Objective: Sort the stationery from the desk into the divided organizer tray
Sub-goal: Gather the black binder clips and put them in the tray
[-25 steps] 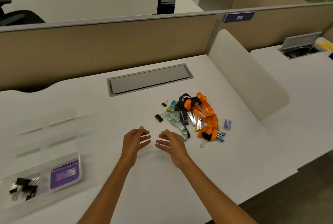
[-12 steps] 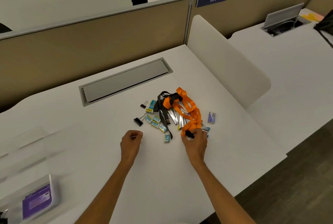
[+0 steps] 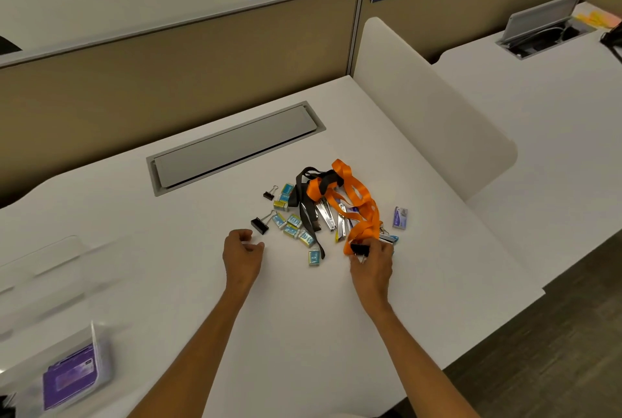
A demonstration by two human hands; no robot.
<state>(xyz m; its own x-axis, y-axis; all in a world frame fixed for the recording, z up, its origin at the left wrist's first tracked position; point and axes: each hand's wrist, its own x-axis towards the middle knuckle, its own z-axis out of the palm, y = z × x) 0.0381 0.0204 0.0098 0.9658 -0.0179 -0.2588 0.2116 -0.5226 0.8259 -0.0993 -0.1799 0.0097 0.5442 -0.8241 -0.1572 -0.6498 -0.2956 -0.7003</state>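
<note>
**Pickup under way at the near edge of the pile**

Sorting looks to be at an early stage. Most of the stationery lies heaped mid-table: an orange lanyard [image 3: 356, 202] tangled with a black lanyard [image 3: 302, 205], small staple boxes [image 3: 293, 225], silver metal pieces [image 3: 328, 217] and two loose binder clips [image 3: 260, 225].

The right hand [image 3: 372, 262] is at the heap's near side. Its fingers [image 3: 377, 247] are curled round a small black clip [image 3: 359, 249] that touches the orange lanyard's lower loop. Whether that clip belongs to the lanyard or lies loose I cannot tell.

The left hand [image 3: 243, 254] rests just short of the nearer binder clip with its fingers bent inward. Whether it holds anything is not clear.

The organizer tray [image 3: 95, 345] sits well apart at the far left, blurred. A purple card [image 3: 70, 379] lies in one compartment.

The next move probably calls for lifting the clip free without dragging the ribbon and the pieces under it. The clip then has to be carried across the table to the right compartment.
</note>
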